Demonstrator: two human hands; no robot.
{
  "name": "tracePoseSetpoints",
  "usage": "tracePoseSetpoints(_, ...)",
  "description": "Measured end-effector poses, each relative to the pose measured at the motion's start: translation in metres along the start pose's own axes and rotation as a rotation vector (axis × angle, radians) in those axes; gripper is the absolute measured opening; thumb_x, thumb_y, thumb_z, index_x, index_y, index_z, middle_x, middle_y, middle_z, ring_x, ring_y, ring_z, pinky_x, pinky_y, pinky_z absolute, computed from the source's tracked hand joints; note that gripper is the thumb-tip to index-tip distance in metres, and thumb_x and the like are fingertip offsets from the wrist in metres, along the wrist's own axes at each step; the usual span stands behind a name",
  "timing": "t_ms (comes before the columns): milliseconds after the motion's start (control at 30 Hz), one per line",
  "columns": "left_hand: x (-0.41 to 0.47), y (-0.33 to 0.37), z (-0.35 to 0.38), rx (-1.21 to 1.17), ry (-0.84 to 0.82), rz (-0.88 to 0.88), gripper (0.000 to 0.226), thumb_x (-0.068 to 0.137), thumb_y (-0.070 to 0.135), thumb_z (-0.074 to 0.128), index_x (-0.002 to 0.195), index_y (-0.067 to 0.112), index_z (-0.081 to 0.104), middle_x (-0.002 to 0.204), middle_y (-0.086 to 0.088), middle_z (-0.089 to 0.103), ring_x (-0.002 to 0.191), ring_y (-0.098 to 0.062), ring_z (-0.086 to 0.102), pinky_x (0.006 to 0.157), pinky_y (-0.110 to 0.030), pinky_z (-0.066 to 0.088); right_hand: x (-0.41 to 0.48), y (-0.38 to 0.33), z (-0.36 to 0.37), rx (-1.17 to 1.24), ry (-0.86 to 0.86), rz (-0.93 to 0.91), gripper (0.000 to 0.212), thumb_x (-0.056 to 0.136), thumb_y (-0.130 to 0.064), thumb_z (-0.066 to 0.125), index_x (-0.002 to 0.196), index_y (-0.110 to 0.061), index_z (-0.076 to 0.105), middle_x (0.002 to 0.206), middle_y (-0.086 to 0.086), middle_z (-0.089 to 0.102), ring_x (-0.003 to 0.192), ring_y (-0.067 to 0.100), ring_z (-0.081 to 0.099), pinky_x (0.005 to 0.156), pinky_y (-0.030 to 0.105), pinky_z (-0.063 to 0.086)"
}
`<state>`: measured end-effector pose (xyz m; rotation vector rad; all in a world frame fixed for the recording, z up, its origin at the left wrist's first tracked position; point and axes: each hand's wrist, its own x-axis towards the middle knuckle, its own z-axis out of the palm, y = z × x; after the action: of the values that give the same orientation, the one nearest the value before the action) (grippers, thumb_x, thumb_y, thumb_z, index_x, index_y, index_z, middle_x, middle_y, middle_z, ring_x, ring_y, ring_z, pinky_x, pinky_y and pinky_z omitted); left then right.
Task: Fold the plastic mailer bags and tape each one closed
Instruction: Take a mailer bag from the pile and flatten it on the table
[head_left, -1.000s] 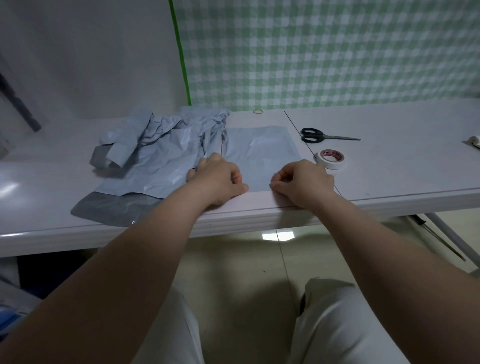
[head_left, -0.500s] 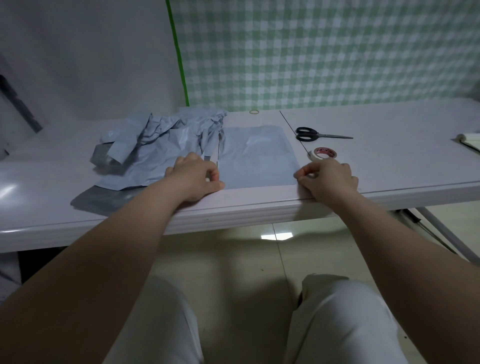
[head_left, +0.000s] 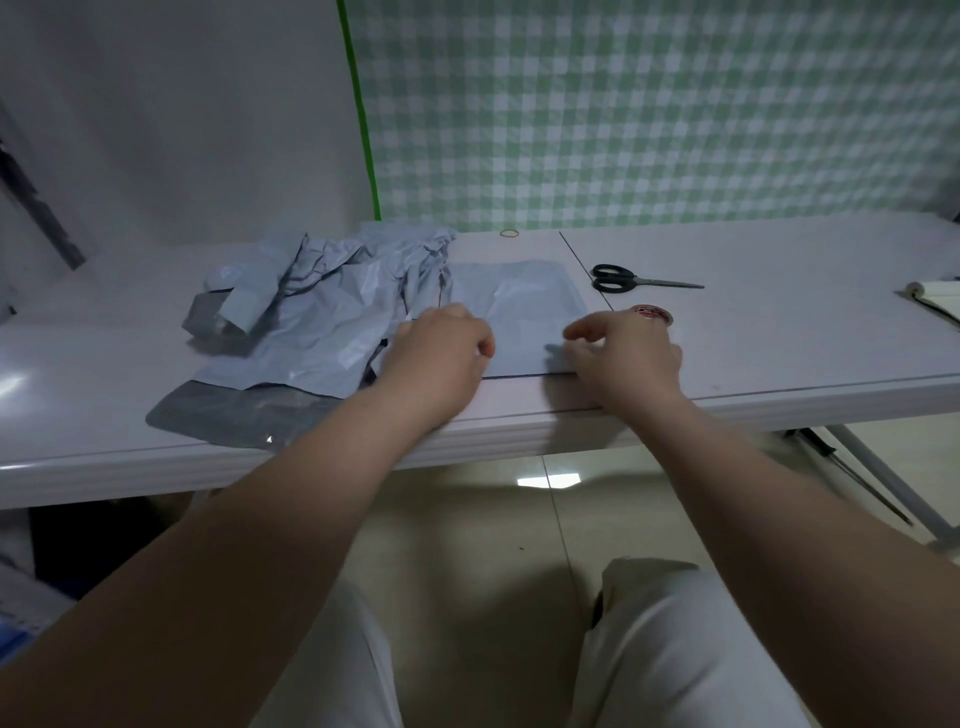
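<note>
A flat grey mailer bag (head_left: 519, 301) lies on the white table (head_left: 779, 338), its near edge close to the table's front edge. My left hand (head_left: 441, 348) sits on the bag's near left part with its fingers curled, pinching the plastic. At the near right corner my right hand (head_left: 628, 353) is blurred; its thumb and fingers pinch the corner, which is raised a little. A roll of tape (head_left: 655, 313) peeks out just behind my right hand.
A crumpled pile of grey mailer bags (head_left: 322, 296) lies left of the flat one, one dark flap (head_left: 234, 415) reaching the table edge. Black scissors (head_left: 623, 278) lie behind the tape. A rubber band (head_left: 509, 233) sits near the wall, a pale object (head_left: 935, 296) at the far right.
Both hands have moved from the bag's near edge a little farther onto the bag. The right hand's fingers have loosened and the near right corner has lifted.
</note>
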<state>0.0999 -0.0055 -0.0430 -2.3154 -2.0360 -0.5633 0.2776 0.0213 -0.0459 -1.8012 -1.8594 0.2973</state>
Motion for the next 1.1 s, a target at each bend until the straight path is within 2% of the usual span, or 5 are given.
tracePoseSetpoints(233,0.01,0.005,0.015,-0.269,-0.122,-0.167,0.022,0.082,0.026,0.066,0.062,0.03,0.059,0.069,0.015,0.058,0.082,-0.016,0.061,0.082,-0.038,0.052,0.002,-0.027,0.018,0.009,-0.269,-0.002,0.003,0.077,-0.034,0.066,0.079,-0.035,0.063,0.098,-0.013,0.067,0.106,0.017,0.056,0.091,0.034,0.035)
tracePoseSetpoints(433,0.014,-0.008,0.008,-0.303,-0.233,-0.233,0.022,0.079,0.028,0.072,0.06,0.03,0.061,0.066,0.015,0.059,0.078,-0.014,0.058,0.092,-0.041,0.046,0.01,-0.016,0.013,0.041,-0.327,0.079,0.013,0.075,-0.027,0.067,0.064,-0.032,0.063,0.093,-0.011,0.067,0.104,0.017,0.056,0.098,0.037,0.039)
tracePoseSetpoints(600,0.012,-0.03,-0.003,-0.271,-0.277,-0.207,0.015,0.079,0.029,0.072,0.068,0.033,0.062,0.07,0.016,0.052,0.074,-0.009,0.05,0.078,-0.026,0.041,0.018,0.014,0.001,0.108,-0.321,0.103,0.013,0.075,-0.028,0.07,0.065,-0.035,0.064,0.087,-0.013,0.067,0.099,0.015,0.059,0.101,0.04,0.039)
tracePoseSetpoints(833,0.008,-0.049,-0.008,-0.218,-0.329,-0.107,0.016,0.083,0.031,0.069,0.095,0.038,0.062,0.118,0.0,0.051,0.116,-0.022,0.048,0.106,-0.038,0.037,0.022,0.041,-0.006,0.158,-0.279,0.095,0.038,0.075,-0.016,0.06,0.059,-0.05,0.066,0.089,-0.016,0.065,0.104,0.02,0.058,0.101,0.042,0.041)
tracePoseSetpoints(1100,0.022,-0.009,0.004,-0.002,-0.139,0.032,0.029,0.091,0.013,0.044,0.107,0.018,0.067,0.114,-0.008,0.063,0.111,-0.031,0.054,0.094,-0.043,0.045,0.012,-0.017,0.009,-0.206,-0.088,-0.278,0.03,0.096,-0.031,0.041,0.119,-0.029,0.062,0.128,0.0,0.059,0.122,0.029,0.045,0.096,0.038,0.033)
